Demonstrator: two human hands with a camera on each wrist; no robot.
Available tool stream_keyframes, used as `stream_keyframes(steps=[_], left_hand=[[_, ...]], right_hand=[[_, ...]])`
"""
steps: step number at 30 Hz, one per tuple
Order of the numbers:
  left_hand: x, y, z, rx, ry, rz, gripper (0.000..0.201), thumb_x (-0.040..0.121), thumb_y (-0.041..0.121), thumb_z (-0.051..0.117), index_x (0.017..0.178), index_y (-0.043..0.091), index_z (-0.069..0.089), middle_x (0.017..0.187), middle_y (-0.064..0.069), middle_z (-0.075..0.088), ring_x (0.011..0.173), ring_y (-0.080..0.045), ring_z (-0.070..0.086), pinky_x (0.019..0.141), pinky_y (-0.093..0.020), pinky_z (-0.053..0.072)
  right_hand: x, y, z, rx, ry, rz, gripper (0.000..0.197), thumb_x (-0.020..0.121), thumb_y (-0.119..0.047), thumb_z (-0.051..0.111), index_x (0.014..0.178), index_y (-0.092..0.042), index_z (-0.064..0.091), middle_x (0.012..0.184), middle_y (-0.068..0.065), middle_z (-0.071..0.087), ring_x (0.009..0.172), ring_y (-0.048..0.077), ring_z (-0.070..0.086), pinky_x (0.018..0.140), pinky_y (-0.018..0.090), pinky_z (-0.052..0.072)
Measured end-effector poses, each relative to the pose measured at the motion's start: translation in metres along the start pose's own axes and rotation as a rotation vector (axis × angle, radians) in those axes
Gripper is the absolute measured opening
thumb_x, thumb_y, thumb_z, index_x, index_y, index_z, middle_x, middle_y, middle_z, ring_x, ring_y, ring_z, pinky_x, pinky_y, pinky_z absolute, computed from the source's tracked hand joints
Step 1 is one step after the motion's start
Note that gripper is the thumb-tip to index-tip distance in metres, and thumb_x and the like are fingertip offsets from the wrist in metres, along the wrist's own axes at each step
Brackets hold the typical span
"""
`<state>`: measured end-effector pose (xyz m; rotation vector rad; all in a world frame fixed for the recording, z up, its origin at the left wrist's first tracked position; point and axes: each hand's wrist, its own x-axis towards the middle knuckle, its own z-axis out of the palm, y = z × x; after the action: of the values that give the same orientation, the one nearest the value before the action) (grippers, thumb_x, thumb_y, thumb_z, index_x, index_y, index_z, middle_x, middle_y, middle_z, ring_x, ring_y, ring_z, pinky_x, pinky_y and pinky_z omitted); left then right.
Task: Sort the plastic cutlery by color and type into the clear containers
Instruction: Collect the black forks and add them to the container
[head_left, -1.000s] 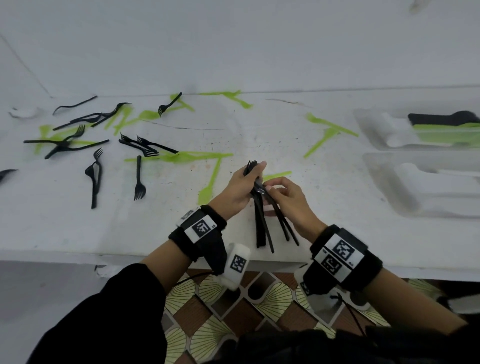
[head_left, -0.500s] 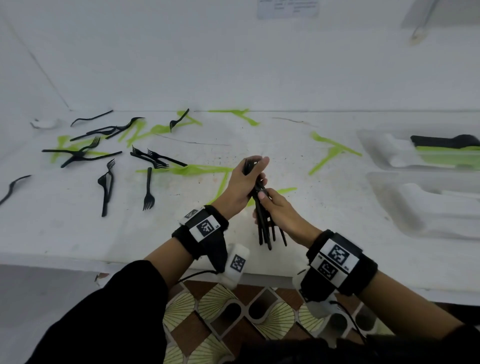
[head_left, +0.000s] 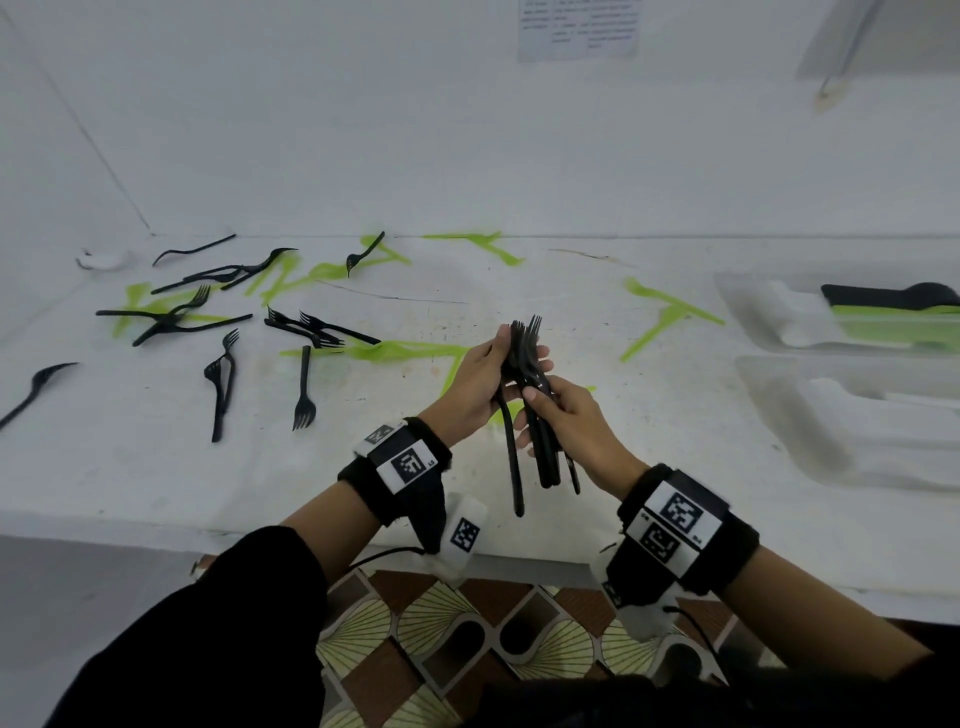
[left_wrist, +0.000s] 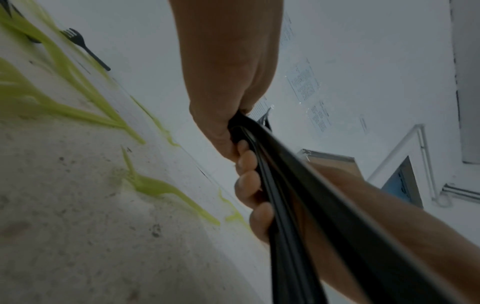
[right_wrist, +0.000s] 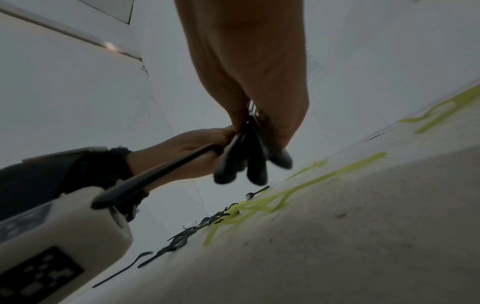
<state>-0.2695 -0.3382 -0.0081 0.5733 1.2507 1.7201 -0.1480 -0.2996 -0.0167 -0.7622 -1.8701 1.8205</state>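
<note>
A bundle of black plastic forks (head_left: 532, 410) is held upright above the table, tines up. My left hand (head_left: 480, 384) grips the bundle near the fork heads, and my right hand (head_left: 563, 421) holds the handles just below. In the left wrist view the black handles (left_wrist: 298, 195) run through both hands' curled fingers. The right wrist view has the handle ends (right_wrist: 249, 166) fanning out under my right hand. One handle (head_left: 511, 457) splays out to the left of the rest. Several loose black forks (head_left: 304, 387) and green cutlery (head_left: 374, 351) lie on the table to the left.
Two clear containers stand at the right: the far one (head_left: 748, 312) holds white, black and green cutlery, the near one (head_left: 779, 405) holds white pieces. More green pieces (head_left: 665, 317) lie mid-table. A wall with a posted sheet (head_left: 576, 28) rises behind the table.
The handles, spread apart a second ago, are now gathered closer together. Both hands have lifted the bundle a little higher and my right hand has slid along the handles.
</note>
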Motion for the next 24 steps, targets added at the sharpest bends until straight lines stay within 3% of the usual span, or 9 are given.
stream_keyframes(steps=[3, 6, 9, 11, 14, 18, 21, 24], left_hand=[[0.002, -0.002, 0.001, -0.006, 0.059, 0.032, 0.049, 0.101, 0.036, 0.027, 0.1, -0.004, 0.056, 0.088, -0.015, 0.063, 0.064, -0.013, 0.069, 0.059, -0.024, 0.056], [0.005, -0.002, -0.001, 0.007, 0.098, 0.073, 0.048, 0.099, 0.04, 0.03, 0.093, 0.0, 0.054, 0.074, -0.01, 0.063, 0.057, -0.013, 0.066, 0.056, -0.023, 0.055], [0.007, -0.002, -0.002, 0.103, 0.08, 0.079, 0.043, 0.097, 0.043, 0.036, 0.088, 0.003, 0.05, 0.066, -0.006, 0.058, 0.053, -0.013, 0.062, 0.052, -0.022, 0.051], [0.008, -0.001, 0.0, 0.154, 0.056, 0.085, 0.037, 0.097, 0.041, 0.041, 0.083, 0.007, 0.046, 0.067, -0.004, 0.051, 0.052, -0.012, 0.058, 0.052, -0.022, 0.049], [0.009, 0.0, 0.003, 0.142, 0.03, 0.072, 0.026, 0.094, 0.032, 0.053, 0.081, 0.011, 0.044, 0.067, 0.001, 0.047, 0.053, -0.01, 0.052, 0.053, -0.022, 0.046], [0.007, 0.001, 0.002, 0.156, -0.017, 0.035, 0.005, 0.091, 0.019, 0.06, 0.087, 0.015, 0.06, 0.063, 0.005, 0.051, 0.052, -0.008, 0.049, 0.059, -0.022, 0.043], [0.005, 0.001, 0.005, 0.152, 0.006, 0.056, 0.015, 0.095, 0.022, 0.053, 0.089, 0.011, 0.063, 0.07, 0.001, 0.056, 0.054, -0.009, 0.051, 0.058, -0.021, 0.046], [0.005, 0.001, 0.006, 0.054, 0.043, 0.048, 0.015, 0.094, 0.02, 0.055, 0.087, 0.007, 0.058, 0.073, -0.003, 0.062, 0.057, -0.012, 0.059, 0.061, -0.023, 0.054]], right_hand=[[-0.001, 0.0, 0.0, -0.014, -0.023, 0.023, 0.019, 0.097, -0.019, 0.047, 0.108, -0.005, 0.053, 0.067, 0.005, 0.061, 0.055, 0.02, 0.062, 0.056, 0.032, 0.056], [-0.003, 0.0, 0.002, -0.022, -0.052, 0.063, 0.012, 0.097, -0.021, 0.046, 0.099, -0.011, 0.053, 0.07, 0.005, 0.061, 0.067, 0.027, 0.063, 0.072, 0.044, 0.057], [-0.004, -0.002, 0.003, -0.105, -0.075, 0.082, 0.012, 0.099, -0.023, 0.041, 0.093, -0.016, 0.049, 0.075, 0.004, 0.059, 0.061, 0.017, 0.06, 0.063, 0.03, 0.054], [-0.005, -0.003, 0.004, -0.12, -0.105, 0.097, 0.018, 0.101, -0.025, 0.037, 0.103, -0.01, 0.046, 0.071, 0.004, 0.058, 0.055, 0.017, 0.057, 0.056, 0.026, 0.05], [-0.005, -0.004, 0.006, -0.149, -0.128, 0.104, 0.027, 0.101, -0.026, 0.033, 0.115, -0.004, 0.042, 0.071, 0.004, 0.055, 0.056, 0.02, 0.054, 0.059, 0.028, 0.049], [-0.006, -0.008, 0.007, -0.102, -0.125, 0.166, 0.027, 0.1, -0.035, 0.034, 0.106, -0.01, 0.042, 0.079, 0.007, 0.052, 0.063, 0.02, 0.054, 0.061, 0.031, 0.052], [-0.008, -0.007, 0.007, -0.066, -0.097, 0.125, 0.025, 0.099, -0.035, 0.039, 0.099, -0.011, 0.047, 0.081, 0.007, 0.056, 0.067, 0.02, 0.058, 0.07, 0.036, 0.053], [-0.011, -0.003, 0.005, -0.068, -0.007, 0.029, 0.019, 0.098, -0.022, 0.044, 0.102, -0.006, 0.054, 0.08, 0.011, 0.063, 0.063, 0.022, 0.065, 0.064, 0.032, 0.057]])
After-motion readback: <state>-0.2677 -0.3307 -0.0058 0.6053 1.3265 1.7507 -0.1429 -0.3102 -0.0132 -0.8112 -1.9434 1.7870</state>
